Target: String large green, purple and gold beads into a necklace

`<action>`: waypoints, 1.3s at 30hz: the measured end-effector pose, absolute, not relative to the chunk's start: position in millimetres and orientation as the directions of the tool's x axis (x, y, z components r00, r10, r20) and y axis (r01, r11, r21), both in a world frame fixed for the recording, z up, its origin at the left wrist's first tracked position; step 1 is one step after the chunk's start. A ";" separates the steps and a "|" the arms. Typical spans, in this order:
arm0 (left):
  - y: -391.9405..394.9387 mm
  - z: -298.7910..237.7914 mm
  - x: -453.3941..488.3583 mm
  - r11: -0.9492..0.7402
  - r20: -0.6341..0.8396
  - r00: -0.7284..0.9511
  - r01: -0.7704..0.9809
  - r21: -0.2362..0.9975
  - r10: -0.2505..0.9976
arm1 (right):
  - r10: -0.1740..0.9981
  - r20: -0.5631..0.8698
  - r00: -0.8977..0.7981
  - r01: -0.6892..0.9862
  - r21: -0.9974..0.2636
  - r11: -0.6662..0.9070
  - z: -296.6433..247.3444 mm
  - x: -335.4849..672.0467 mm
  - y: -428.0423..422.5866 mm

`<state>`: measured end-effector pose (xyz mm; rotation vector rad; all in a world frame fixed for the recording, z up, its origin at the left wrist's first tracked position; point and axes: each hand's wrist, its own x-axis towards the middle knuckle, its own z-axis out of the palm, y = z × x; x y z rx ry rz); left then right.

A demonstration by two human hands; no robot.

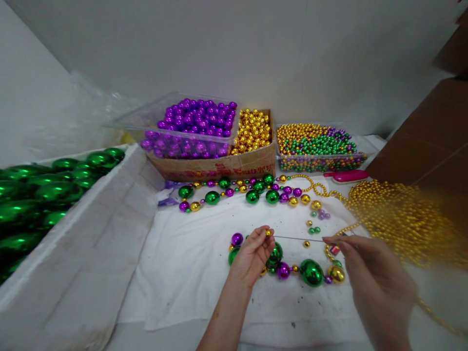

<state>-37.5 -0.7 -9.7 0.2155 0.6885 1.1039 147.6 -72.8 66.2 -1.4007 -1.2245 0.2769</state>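
My left hand pinches a small gold bead between thumb and fingertips. From that bead a thin dark strand runs straight across to my right hand, whose thumb and finger are closed on its other end. Whether it is thread or wire I cannot tell. Below lies a string of green, purple and gold beads, with a large green bead in it; my left hand hides part of it. Several loose small beads, among them a gold bead, rest on the white cloth.
Behind the cloth stand a clear tray of purple beads, a cardboard box with gold beads and a bin of small mixed beads. A finished-looking bead strand, a pink-handled tool, piled gold chain and a white box surround it.
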 end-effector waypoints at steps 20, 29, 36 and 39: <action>-11.9 18.1 -5.8 0.422 -0.345 0.284 -0.793 0.440 0.895 | 0.868 0.362 0.339 0.447 -0.874 0.190 33.8 125.3 -53.6; -8.1 18.4 8.7 0.180 -0.171 0.059 -0.439 0.880 0.983 | 0.964 0.266 0.024 0.654 -0.733 0.186 13.4 154.9 -41.0; -2.4 14.8 16.3 0.005 -0.007 -0.006 -0.300 0.954 1.000 | 0.931 0.363 -0.023 0.667 -0.689 0.285 9.8 145.6 -30.6; -0.9 13.8 16.5 0.060 -0.058 0.015 -0.355 0.933 0.998 | 0.948 0.319 0.003 0.618 -0.745 0.249 9.4 137.2 -29.0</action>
